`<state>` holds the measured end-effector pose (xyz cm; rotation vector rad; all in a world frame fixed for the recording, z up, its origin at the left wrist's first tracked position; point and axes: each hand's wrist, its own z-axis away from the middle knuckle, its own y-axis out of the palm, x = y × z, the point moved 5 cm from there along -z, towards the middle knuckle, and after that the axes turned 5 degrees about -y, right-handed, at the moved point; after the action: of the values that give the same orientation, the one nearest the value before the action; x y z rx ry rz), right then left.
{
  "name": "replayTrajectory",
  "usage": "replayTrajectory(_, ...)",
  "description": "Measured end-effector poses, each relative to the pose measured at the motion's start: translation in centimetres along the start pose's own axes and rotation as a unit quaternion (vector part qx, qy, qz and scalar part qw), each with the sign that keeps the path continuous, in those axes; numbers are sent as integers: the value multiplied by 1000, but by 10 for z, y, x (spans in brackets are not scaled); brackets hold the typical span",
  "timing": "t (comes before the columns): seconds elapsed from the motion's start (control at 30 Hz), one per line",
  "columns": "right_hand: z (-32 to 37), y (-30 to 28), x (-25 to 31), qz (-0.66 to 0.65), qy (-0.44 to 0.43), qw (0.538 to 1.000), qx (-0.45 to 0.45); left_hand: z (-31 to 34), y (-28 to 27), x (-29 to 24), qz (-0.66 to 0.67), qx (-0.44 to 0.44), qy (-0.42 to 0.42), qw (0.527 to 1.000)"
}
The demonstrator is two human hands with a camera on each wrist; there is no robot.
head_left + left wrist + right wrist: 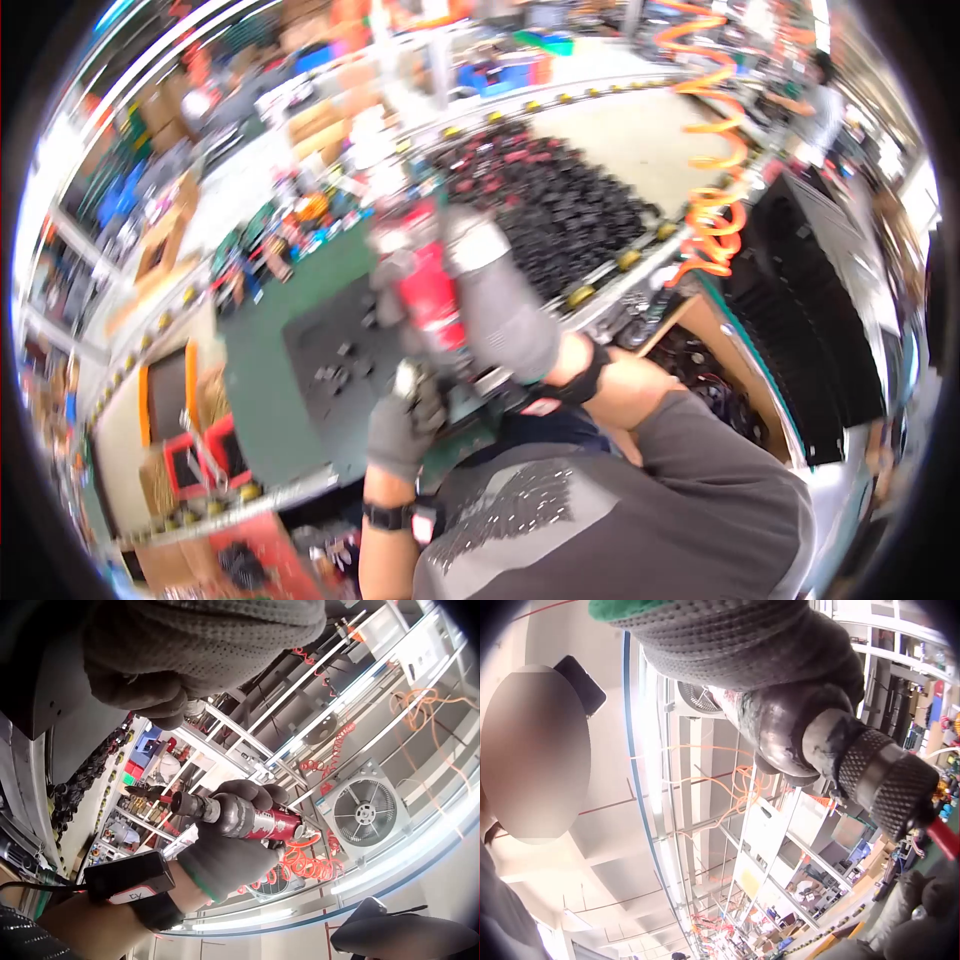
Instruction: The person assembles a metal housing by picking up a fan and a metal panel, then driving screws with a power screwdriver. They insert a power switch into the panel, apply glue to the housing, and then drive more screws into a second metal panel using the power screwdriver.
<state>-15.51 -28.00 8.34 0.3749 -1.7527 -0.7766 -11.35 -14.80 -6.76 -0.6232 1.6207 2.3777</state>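
Note:
My gloved right hand (510, 315) grips a red and silver power tool (430, 290), blurred in the head view. In the left wrist view, the fingers of the right hand (232, 862) wrap round the tool (259, 823). The right wrist view shows the tool's knurled dark collar (889, 780) with a red bit (943, 838) beyond it. Below and left of the tool, my gloved left hand (400, 430) has curled fingers near the work mat's edge; whether they hold a small part is unclear. Small black parts (335, 375) lie on the dark mat (310, 340).
A large pile of black parts (570, 220) lies beyond the right hand. Orange coiled hose (715, 220) hangs at the right, above a box of dark parts (700, 370). Red-framed trays (205, 460) stand at the left. Another person (820, 110) is at the far right.

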Motion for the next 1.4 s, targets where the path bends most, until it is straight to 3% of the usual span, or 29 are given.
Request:
replayTrajectory(0.07,10,12,12,81,-74,994,2,3,11,0,-17,-34,-18,999)
replayTrajectory(0.1,15,22,19,107,-40,993,12,1,8,1,0,-32,-17,999)
replayTrajectory(0.17,8,21,3,-17,-169,982,87,2,9,0,-27,-68,-7,997)
replayTrajectory(0.2,-9,31,4,21,-88,984,153,1,8,-1,-38,-84,-1,996)
replayTrajectory(0.3,25,44,23,160,-195,962,107,3,18,1,-13,-24,-27,999)
replayTrajectory(0.33,27,47,22,158,-197,961,109,-2,-12,-6,-131,-159,19,978)
replayTrajectory(0.37,28,50,22,190,-219,951,111,0,-19,-7,-132,-161,21,978)
replayTrajectory(0.43,31,51,23,267,-264,921,107,4,-20,-8,-70,-147,13,987)
replayTrajectory(0.53,33,50,24,238,-309,914,109,2,-16,-9,21,-115,-2,993)
replayTrajectory(0.6,34,49,25,247,-296,915,119,-1,-10,-8,82,-91,-13,992)
replayTrajectory(0.67,38,48,25,280,-325,896,112,-7,-15,-4,61,-69,-33,995)
replayTrajectory(0.73,35,41,21,280,-286,902,162,-11,-15,0,24,-35,-66,997)
replayTrajectory(0.8,42,40,22,176,-300,927,138,-14,-18,2,3,-28,-76,997)
replayTrajectory(0.87,43,46,37,217,-222,936,168,-13,-19,3,-6,-47,-59,997)
replayTrajectory(0.93,40,31,13,161,-244,946,138,-13,-19,4,-7,-68,-35,997)
replayTrajectory(0.97,38,36,21,202,-264,929,163,-15,-18,6,-8,-74,-26,997)
replayTrajectory(1.0,36,41,30,243,-288,908,183,-13,16,0,-12,-25,24,999)
replayTrajectory(1.07,38,36,28,200,-244,936,158,-8,27,-4,-39,-81,1,996)
replayTrajectory(1.13,36,30,27,237,-239,927,163,-13,3,-9,-121,70,-28,990)
replayTrajectory(1.17,38,29,28,268,-237,922,148,-15,0,-3,-118,67,-27,990)
replayTrajectory(1.23,38,28,28,299,-235,916,132,-11,22,-8,-199,-66,58,976)
replayTrajectory(1.37,37,31,28,239,-227,924,195,-23,14,0,-200,-106,59,972)
replayTrajectory(1.4,37,32,28,239,-222,921,215,-21,15,-6,-345,-86,156,921)
